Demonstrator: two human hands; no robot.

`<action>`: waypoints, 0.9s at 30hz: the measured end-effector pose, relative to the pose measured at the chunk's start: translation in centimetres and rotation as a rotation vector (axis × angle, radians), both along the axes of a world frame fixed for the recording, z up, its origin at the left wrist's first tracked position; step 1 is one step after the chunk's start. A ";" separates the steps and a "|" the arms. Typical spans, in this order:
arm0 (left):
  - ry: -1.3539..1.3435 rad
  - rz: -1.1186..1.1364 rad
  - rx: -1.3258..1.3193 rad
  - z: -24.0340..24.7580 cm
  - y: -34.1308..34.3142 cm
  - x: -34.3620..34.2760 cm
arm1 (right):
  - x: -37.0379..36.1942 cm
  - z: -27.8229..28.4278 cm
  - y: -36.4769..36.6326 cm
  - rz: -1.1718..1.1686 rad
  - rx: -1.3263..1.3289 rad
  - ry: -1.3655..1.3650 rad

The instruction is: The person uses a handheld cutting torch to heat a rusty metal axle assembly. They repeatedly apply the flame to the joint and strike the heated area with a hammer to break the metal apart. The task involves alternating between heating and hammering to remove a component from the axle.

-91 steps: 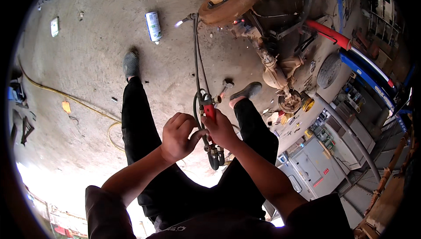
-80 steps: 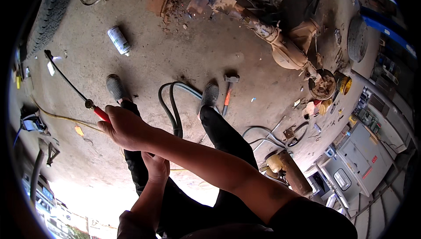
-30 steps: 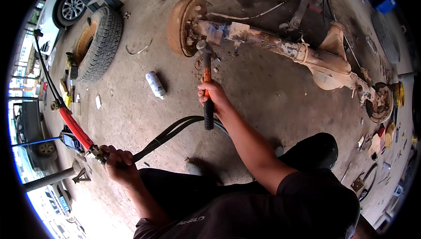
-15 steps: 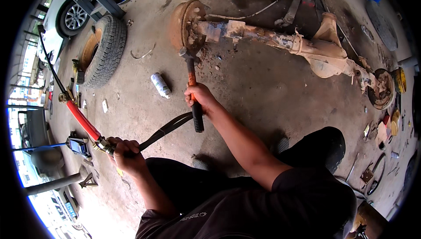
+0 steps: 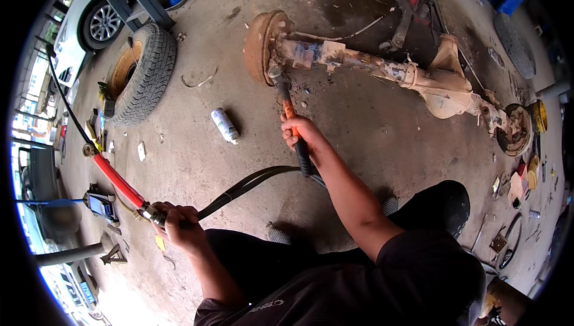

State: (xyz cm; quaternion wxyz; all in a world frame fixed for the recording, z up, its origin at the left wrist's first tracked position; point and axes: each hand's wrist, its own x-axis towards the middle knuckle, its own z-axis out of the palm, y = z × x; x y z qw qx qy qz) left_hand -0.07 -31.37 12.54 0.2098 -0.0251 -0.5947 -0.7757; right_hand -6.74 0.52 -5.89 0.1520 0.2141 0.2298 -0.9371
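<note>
Hammer (image 5: 287,110) gripped in right hand (image 5: 302,134), head toward brake drum (image 5: 260,45), left hand (image 5: 179,225) clutching hose (image 5: 245,185)

hammer (image 5: 290,116): orange-and-black handle, head against rusty brake drum (image 5: 261,45), upper centre | hose (image 5: 179,200): red-and-black, lower left, gripped

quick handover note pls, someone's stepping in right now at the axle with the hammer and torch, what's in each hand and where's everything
Right hand: gripped on the orange-handled hammer, whose head is against the rusty brake drum at the end of the axle lying on the floor.
Left hand: gripped on the red-handled torch, held out to the left, away from the axle; its black hoses run towards the right hand.
Nearby: spray can on the floor, loose tyre beyond it.
Done: cannot tell; drum is on the axle.
Left: drum not yet off.
</note>
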 end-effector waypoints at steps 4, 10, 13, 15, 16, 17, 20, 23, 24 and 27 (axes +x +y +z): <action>-0.054 -0.009 0.060 -0.4 0.1 -0.7 | 2.6 2.0 0.0 -0.013 -0.009 -0.158; -0.119 0.015 0.087 -0.4 1.2 -1.7 | 4.2 8.7 4.3 -0.215 0.826 -0.123; -0.116 0.029 0.099 -0.6 0.2 -1.3 | 1.9 22.9 6.5 -0.439 1.488 0.347; -0.121 -0.002 0.124 -0.4 1.1 -1.3 | -0.1 31.8 7.8 -0.922 1.484 0.725; -0.109 -0.001 0.137 -0.3 1.6 -1.3 | -0.9 35.7 9.0 -0.946 1.387 0.826; -0.102 -0.010 0.151 -0.2 1.7 -1.3 | -2.1 38.4 11.8 -0.801 1.263 1.104; -0.142 0.011 0.168 0.3 2.0 -0.9 | -2.8 34.7 8.5 -0.979 1.358 1.051; -0.125 0.004 0.185 1.0 2.1 -0.8 | -3.1 12.5 8.4 -0.831 1.232 0.744; -0.127 -0.021 0.207 1.2 2.7 -0.9 | -2.1 2.7 9.8 -0.760 1.739 0.600; -0.148 0.024 0.198 1.4 1.2 -0.2 | -1.6 -0.3 4.5 -0.101 1.343 -0.207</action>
